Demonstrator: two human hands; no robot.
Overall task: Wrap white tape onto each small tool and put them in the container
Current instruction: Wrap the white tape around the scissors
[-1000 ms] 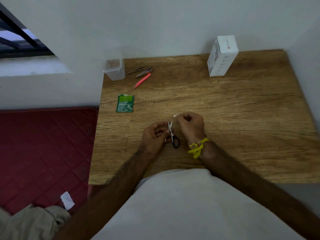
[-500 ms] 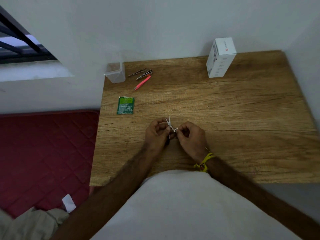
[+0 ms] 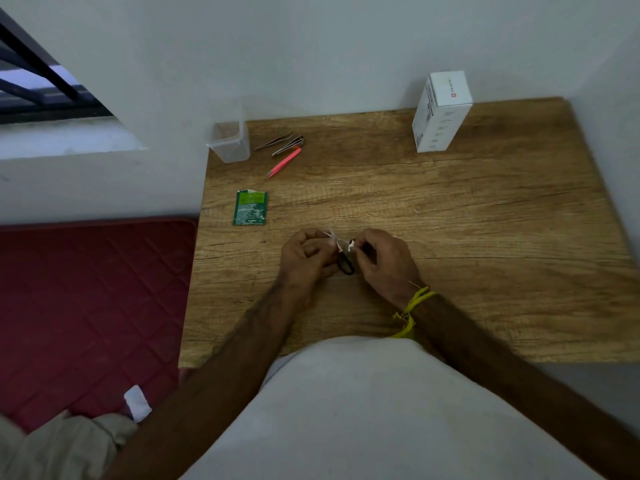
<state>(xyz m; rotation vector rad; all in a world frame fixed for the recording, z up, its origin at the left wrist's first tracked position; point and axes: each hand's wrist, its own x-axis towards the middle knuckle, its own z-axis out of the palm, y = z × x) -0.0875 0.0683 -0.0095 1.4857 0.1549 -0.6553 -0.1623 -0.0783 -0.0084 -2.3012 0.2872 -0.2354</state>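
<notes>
A: Status?
B: Head view: my left hand (image 3: 304,252) grips the small scissors (image 3: 341,252) above the worktop (image 3: 450,237); my right hand (image 3: 384,261) pinches the white tape (image 3: 350,246).
A: Tips?
B: Keep tension, overlap turns. Container (image 3: 230,143) waits far-left.

Bare forearms, no sleeves reaching wrists. Yellow thread band (image 3: 410,311) knotted round right wrist, loose frayed ends trailing. Plain white shirt (image 3: 374,417) over torso, near edge of view. Left hand (image 3: 304,258) and right hand (image 3: 388,261) ungloved, no rings visible.
</notes>
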